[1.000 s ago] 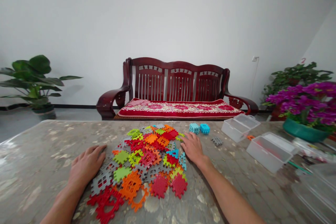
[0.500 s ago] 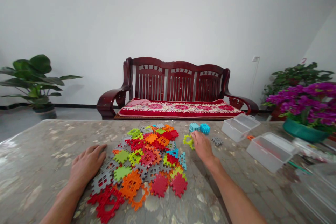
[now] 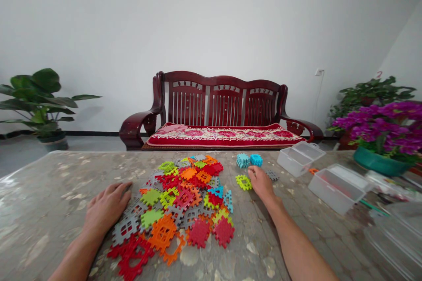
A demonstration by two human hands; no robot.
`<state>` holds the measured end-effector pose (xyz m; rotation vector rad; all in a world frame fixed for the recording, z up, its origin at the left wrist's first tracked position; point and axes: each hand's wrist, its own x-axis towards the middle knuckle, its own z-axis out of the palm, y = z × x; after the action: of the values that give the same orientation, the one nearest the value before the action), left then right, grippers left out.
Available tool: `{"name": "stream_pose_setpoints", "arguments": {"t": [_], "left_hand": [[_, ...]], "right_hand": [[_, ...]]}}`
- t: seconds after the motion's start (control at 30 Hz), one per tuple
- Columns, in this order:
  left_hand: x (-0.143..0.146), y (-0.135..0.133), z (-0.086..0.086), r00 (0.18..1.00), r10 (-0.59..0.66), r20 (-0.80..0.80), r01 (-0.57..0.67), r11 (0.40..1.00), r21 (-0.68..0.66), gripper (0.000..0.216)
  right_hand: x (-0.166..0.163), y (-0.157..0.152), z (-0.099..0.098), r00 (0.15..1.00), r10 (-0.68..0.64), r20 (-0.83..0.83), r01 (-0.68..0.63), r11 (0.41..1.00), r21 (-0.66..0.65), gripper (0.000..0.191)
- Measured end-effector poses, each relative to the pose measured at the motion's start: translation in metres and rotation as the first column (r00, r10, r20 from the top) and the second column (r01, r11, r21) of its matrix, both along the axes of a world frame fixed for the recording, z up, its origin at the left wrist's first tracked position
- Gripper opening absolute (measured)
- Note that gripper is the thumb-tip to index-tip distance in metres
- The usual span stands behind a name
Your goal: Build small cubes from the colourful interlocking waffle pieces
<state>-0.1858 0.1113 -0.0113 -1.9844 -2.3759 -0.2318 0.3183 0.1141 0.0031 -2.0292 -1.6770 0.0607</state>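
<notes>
A heap of flat interlocking plastic tiles (image 3: 180,202) in red, orange, green, grey and blue lies on the marbled table (image 3: 49,193). My left hand (image 3: 105,208) rests flat at the heap's left edge, fingers stretched out on the grey tiles. My right hand (image 3: 262,183) lies to the right of the heap, fingers spread, its fingertips touching a single yellow-green tile (image 3: 243,181) that lies apart from the heap. Two small blue cubes built of tiles (image 3: 249,160) stand just beyond that hand. A loose grey tile (image 3: 273,175) lies to its right.
Two clear plastic boxes, one (image 3: 298,158) and another (image 3: 339,183), stand at the right, an orange tile (image 3: 314,170) between them. A teal pot of purple flowers (image 3: 382,140) is at the far right. Beyond the table are a wooden bench (image 3: 217,114) and a leafy plant (image 3: 39,101).
My right hand moved from the heap's right edge out to the right, drawing one yellow-green tile away from the heap and setting it flat on the table. The left hand stayed put.
</notes>
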Motion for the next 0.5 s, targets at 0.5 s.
{"name": "stream_pose_setpoints", "arguments": {"t": [0.5], "left_hand": [[-0.004,0.003,-0.009,1.0,-0.004,0.001,0.004,0.999,0.041,0.052]], "right_hand": [[-0.02,-0.027,0.013,0.975,0.029,0.221,0.034,0.96,-0.278,0.055]]}}
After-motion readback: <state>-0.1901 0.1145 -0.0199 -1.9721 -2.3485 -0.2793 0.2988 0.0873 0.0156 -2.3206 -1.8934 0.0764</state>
